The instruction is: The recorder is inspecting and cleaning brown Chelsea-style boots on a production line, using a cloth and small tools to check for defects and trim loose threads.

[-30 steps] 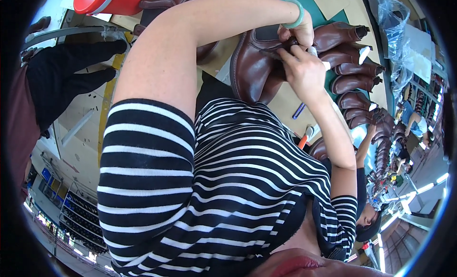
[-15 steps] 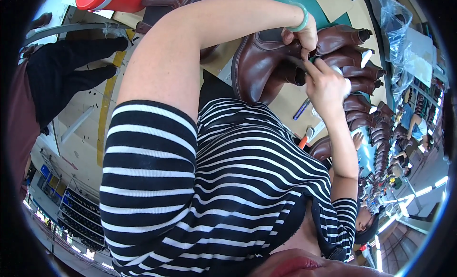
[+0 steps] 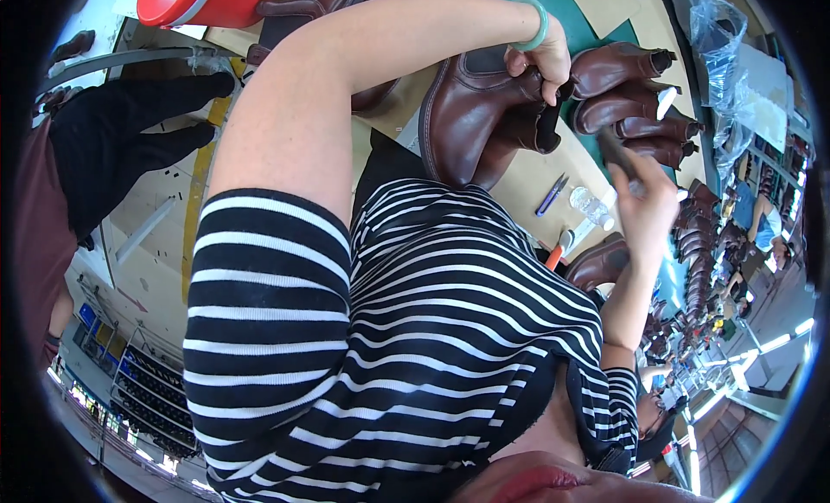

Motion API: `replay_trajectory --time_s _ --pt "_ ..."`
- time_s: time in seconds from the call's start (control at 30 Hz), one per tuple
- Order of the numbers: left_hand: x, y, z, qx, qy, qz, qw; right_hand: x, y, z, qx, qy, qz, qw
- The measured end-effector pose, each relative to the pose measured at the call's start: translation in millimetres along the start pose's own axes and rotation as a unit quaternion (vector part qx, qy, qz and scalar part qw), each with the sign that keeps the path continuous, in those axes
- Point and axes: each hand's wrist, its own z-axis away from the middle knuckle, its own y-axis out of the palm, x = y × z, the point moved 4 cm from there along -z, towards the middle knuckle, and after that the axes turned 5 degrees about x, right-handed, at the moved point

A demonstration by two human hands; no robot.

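A brown leather ankle boot stands before me, and my left hand, with a green bangle at the wrist, is closed on the upper edge of its shaft. Against that boot leans another brown boot with its shaft opening turned to the right. Off to the right, my right hand is closed around a dark, narrow piece, blurred, whose kind I cannot make out. Below the boots lie purple-handled thread snips and a clear plastic bottle.
Several brown boots lie on the green table top beyond my hands. An orange-handled tool rests near my body. A red bucket stands at the upper left. Clear plastic wrapping hangs at the right. Other people are nearby.
My right hand has drawn away from the boot's top, down and to the right, with the dark piece in it. My left hand still grips the boot. The bottle has come into sight.
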Motion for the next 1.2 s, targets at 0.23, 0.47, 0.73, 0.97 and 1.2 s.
replay_trajectory --time_s 0.23,0.47,0.73,0.97,1.2 --pt "-6 1 11 -0.009 -0.026 0.029 0.999 -94 105 48 -0.141 0.174 0.003 0.975" --pt "-17 34 70 -0.189 -0.049 -0.187 0.963 -74 217 105 0.186 0.24 0.08 0.95" --pt "6 102 66 -0.409 0.085 -0.28 0.864 -70 145 73 0.032 0.176 -0.287 0.941" --pt "-1 121 77 -0.53 0.042 -0.188 0.826 -70 179 77 0.1 0.188 -0.514 0.831" --pt "32 136 79 -0.654 0.112 0.021 0.748 -88 254 98 0.176 0.29 -0.599 0.725"
